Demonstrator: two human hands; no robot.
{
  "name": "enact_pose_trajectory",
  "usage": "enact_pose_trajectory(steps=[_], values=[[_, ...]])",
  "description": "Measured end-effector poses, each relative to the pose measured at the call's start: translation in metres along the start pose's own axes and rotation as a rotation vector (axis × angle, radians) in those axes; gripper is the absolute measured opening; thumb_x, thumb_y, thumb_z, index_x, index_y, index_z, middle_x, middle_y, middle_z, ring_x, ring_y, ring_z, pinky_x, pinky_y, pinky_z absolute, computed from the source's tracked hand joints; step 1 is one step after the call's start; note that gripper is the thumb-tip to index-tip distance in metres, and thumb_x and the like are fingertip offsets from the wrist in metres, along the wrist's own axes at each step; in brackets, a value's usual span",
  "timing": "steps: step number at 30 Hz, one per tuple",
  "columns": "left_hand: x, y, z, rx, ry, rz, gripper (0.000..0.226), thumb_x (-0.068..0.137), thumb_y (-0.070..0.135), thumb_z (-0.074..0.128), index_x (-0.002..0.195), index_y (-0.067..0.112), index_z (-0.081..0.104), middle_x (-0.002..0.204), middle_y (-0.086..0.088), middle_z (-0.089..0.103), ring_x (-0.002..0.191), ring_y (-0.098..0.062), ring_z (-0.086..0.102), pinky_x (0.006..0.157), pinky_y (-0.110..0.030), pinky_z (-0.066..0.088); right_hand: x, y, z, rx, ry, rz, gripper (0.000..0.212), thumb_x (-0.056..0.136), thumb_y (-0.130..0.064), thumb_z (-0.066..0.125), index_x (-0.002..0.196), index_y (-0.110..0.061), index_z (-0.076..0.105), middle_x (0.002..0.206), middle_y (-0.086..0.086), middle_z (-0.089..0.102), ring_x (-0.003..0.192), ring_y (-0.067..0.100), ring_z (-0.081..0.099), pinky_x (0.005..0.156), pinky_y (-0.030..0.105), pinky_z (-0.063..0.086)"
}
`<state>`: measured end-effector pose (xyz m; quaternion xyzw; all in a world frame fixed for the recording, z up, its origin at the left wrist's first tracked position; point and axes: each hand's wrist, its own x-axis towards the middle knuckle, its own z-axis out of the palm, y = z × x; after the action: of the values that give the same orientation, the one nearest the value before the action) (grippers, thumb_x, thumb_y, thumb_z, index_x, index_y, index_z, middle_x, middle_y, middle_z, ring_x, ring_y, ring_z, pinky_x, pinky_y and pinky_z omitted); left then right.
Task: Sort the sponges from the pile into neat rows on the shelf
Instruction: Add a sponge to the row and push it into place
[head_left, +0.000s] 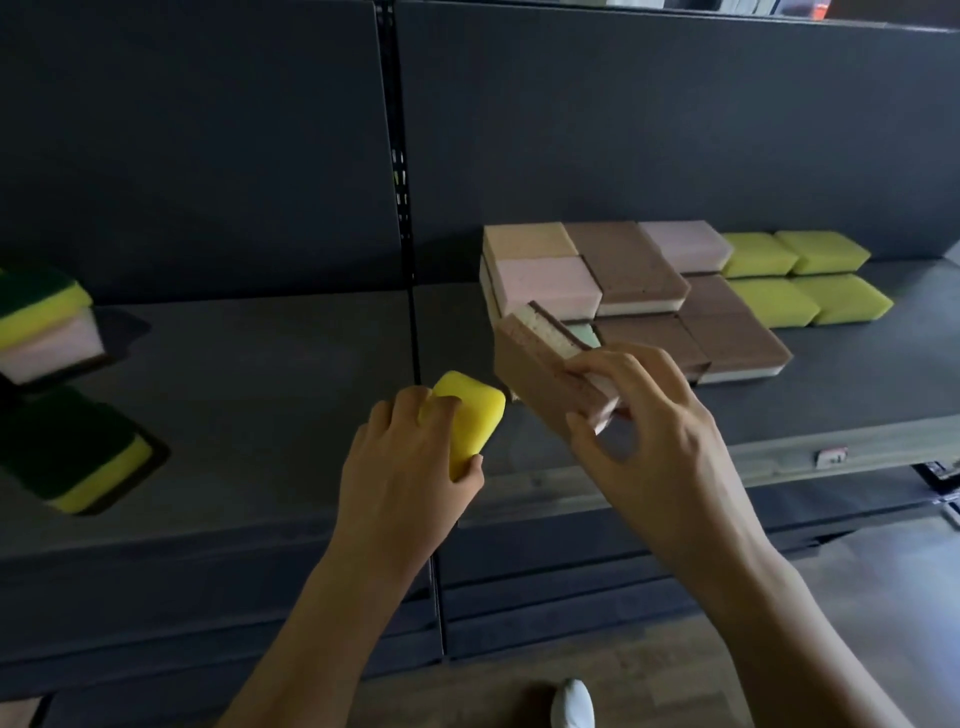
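We are pinching brown sponges (545, 364) in our right hand (649, 436), rows (649, 291) lying just beyond; left hand (410, 457) is gripping a yellow sponge (472, 410).

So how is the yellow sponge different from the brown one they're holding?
The yellow sponge in the left hand is one colour with rounded corners; the brown sponge in the right hand has layers and square edges. Brown looks bigger than yellow. Both are gripped.
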<state>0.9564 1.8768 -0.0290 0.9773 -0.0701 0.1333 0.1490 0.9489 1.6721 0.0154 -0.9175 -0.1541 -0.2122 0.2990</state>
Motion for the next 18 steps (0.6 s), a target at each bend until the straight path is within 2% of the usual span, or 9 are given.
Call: enact_pose_trajectory(steps=[2, 5, 9, 12, 15, 18], values=[[0.002, 0.006, 0.000, 0.038, 0.004, -0.020, 0.050, 0.066, 0.036, 0.082, 0.106, 0.012, 0.064, 0.109, -0.011, 0.063, 0.086, -0.032, 0.059, 0.067, -0.039, 0.050, 0.002, 0.011, -0.003, 0.016, -0.015, -0.022, 0.043, 0.084, -0.014, 0.072, 0.125, -0.017, 0.060, 0.126, -0.002, 0.055, 0.106, 0.020, 0.059, 0.077, 0.039, 0.056], [0.006, 0.024, -0.007, 0.042, 0.029, -0.044, 0.057, 0.073, 0.046, 0.071, 0.120, 0.019, 0.059, 0.124, -0.008, 0.057, 0.105, -0.033, 0.054, 0.080, -0.041, 0.046, 0.005, 0.027, -0.012, 0.050, -0.034, -0.059, 0.046, 0.084, -0.016, 0.073, 0.128, -0.018, 0.058, 0.128, -0.002, 0.055, 0.110, 0.019, 0.058, 0.080, 0.039, 0.057], [0.021, 0.065, -0.017, -0.117, 0.127, 0.039, 0.074, 0.078, 0.038, 0.068, 0.143, 0.018, 0.040, 0.143, -0.006, 0.042, 0.129, -0.026, 0.042, 0.099, -0.037, 0.040, 0.009, 0.053, -0.032, 0.086, -0.059, -0.110, 0.053, 0.083, -0.015, 0.074, 0.132, -0.017, 0.055, 0.128, -0.002, 0.055, 0.112, 0.021, 0.058, 0.081, 0.042, 0.057], [0.035, 0.098, -0.015, -0.155, 0.144, 0.135, 0.081, 0.080, 0.030, 0.070, 0.149, 0.017, 0.031, 0.150, -0.006, 0.036, 0.138, -0.023, 0.035, 0.110, -0.036, 0.035, 0.010, 0.073, -0.047, 0.110, -0.090, -0.140, 0.058, 0.081, -0.010, 0.075, 0.133, -0.017, 0.052, 0.129, -0.004, 0.055, 0.115, 0.022, 0.056, 0.084, 0.042, 0.054], [0.047, 0.123, -0.006, -0.158, 0.132, 0.196, 0.076, 0.081, 0.023, 0.070, 0.148, 0.018, 0.036, 0.149, -0.003, 0.037, 0.136, -0.023, 0.039, 0.103, -0.042, 0.045, 0.009, 0.092, -0.059, 0.094, -0.110, -0.175, 0.061, 0.080, -0.009, 0.075, 0.135, -0.018, 0.050, 0.131, -0.007, 0.054, 0.118, 0.019, 0.053, 0.090, 0.038, 0.051], [0.056, 0.146, 0.002, -0.169, 0.135, 0.232, 0.057, 0.078, 0.019, 0.063, 0.134, 0.015, 0.052, 0.138, -0.002, 0.047, 0.125, -0.022, 0.048, 0.090, -0.039, 0.052, 0.008, 0.114, -0.072, 0.082, -0.129, -0.185, 0.065, 0.080, -0.010, 0.074, 0.137, -0.022, 0.047, 0.132, -0.011, 0.050, 0.118, 0.017, 0.051, 0.092, 0.033, 0.048]])
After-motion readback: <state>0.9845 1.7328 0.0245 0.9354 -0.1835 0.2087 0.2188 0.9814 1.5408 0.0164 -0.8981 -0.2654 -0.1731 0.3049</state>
